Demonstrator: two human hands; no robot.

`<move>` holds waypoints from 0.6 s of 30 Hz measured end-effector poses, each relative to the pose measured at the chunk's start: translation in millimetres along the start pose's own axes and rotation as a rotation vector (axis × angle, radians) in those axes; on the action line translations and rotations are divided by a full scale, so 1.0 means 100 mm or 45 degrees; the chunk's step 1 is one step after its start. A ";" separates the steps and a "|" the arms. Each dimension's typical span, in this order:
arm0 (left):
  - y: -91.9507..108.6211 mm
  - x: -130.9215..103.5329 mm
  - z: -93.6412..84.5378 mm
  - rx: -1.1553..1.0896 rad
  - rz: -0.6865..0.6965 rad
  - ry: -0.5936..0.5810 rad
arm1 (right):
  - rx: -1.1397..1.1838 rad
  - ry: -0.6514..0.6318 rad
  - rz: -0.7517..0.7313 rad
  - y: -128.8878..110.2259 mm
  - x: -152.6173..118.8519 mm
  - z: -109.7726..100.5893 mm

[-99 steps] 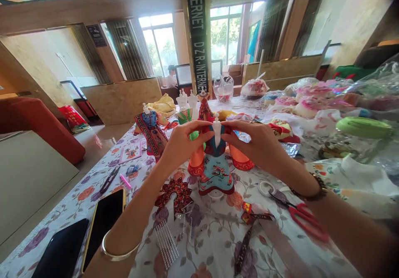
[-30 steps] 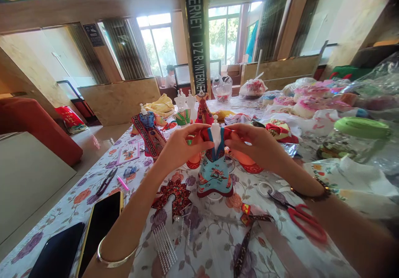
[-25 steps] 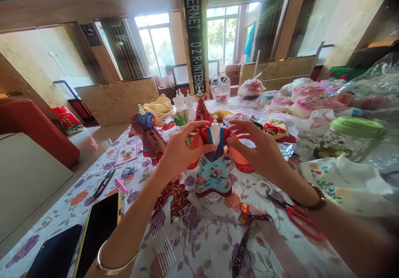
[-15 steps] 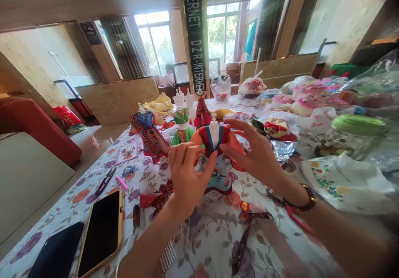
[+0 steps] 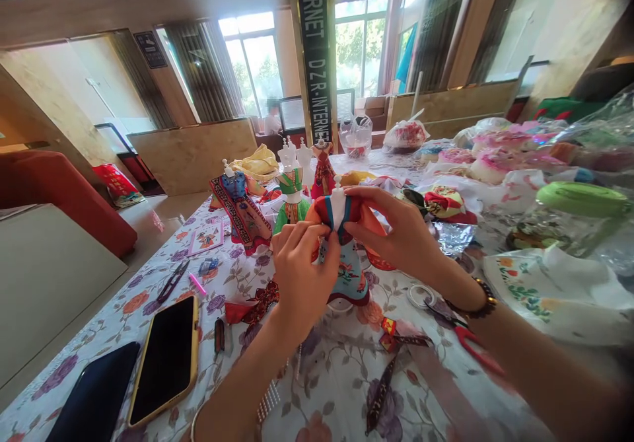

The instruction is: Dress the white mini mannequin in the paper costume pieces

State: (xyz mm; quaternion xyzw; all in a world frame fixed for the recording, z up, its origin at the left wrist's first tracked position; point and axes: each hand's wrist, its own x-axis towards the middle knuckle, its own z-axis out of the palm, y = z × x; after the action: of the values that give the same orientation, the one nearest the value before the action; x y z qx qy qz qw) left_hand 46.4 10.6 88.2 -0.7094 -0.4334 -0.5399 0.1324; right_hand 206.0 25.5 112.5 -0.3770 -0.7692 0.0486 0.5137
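A small white mannequin [image 5: 338, 209] stands upright at the centre, dressed in a red and orange top [image 5: 323, 211] with blue edging and a light blue skirt [image 5: 349, 273]. My left hand [image 5: 306, 263] is closed at the front of the top, thumb and fingers pinching near the waist. From the right, my right hand [image 5: 391, 227] grips the top's other edge between thumb and fingers. Its fingertips partly cover the red cloth. Just behind are a mannequin in green [image 5: 291, 211], one in a blue and pink dress [image 5: 242, 207] and one in red [image 5: 323, 170].
Two phones [image 5: 166, 356] [image 5: 94, 396], black snips [image 5: 173, 281] and a pink stick [image 5: 197, 284] lie at left. Red-handled scissors [image 5: 478, 349], a green-lidded jar [image 5: 582, 201] and bagged pink items [image 5: 505, 151] are at right. Ribbon scraps [image 5: 384, 392] lie in front.
My left fingers have closed in on the top's front, and my right hand has drawn down onto its edge. The view has shifted slightly.
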 end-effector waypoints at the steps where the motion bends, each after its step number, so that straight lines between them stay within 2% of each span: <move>1: -0.01 0.01 -0.02 -0.044 -0.004 -0.018 | -0.016 -0.008 -0.010 0.00 0.01 0.00; 5: -0.07 0.04 -0.07 -0.159 -0.020 -0.086 | -0.101 -0.017 -0.050 0.02 0.04 0.02; 10: -0.09 0.06 -0.13 -0.156 0.002 -0.157 | -0.127 -0.029 -0.055 0.03 0.05 0.03; 18: -0.03 0.13 -0.10 0.032 -0.031 -0.116 | -0.123 -0.026 -0.060 0.01 0.05 0.04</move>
State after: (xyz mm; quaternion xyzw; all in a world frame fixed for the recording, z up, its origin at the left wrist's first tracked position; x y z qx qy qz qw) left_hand 38.3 12.1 102.6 -0.7262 -0.4542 -0.5031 0.1148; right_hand 202.5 30.8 114.4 -0.3826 -0.7845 0.0031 0.4880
